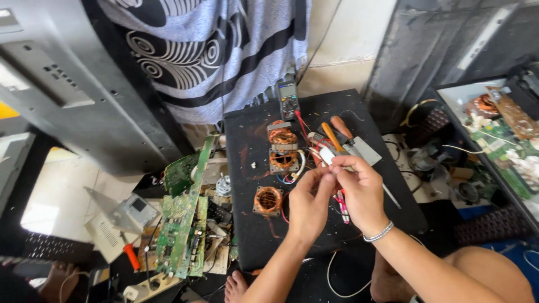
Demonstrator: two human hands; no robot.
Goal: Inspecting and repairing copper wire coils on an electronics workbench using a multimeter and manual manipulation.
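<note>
My left hand (309, 203) and my right hand (362, 192) meet above a black work board (252, 235), fingertips pinched together on a small white connector (327, 155) with thin wires hanging from it. A silver bracelet sits on my right wrist. Just beyond my fingers lie an orange-handled screwdriver (331, 136) and a brown-handled scraper (351, 140). Copper coils (282, 147) stand stacked on the board, and another copper coil (268, 200) lies left of my left hand. A multimeter (288, 100) rests at the board's far edge.
Green circuit boards (182, 224) lean in a pile at the left with a red-handled screwdriver (131, 256). A large grey casing (67, 73) stands at the far left. A patterned cloth (213, 50) hangs behind. More boards and parts fill a tray (499, 129) at the right.
</note>
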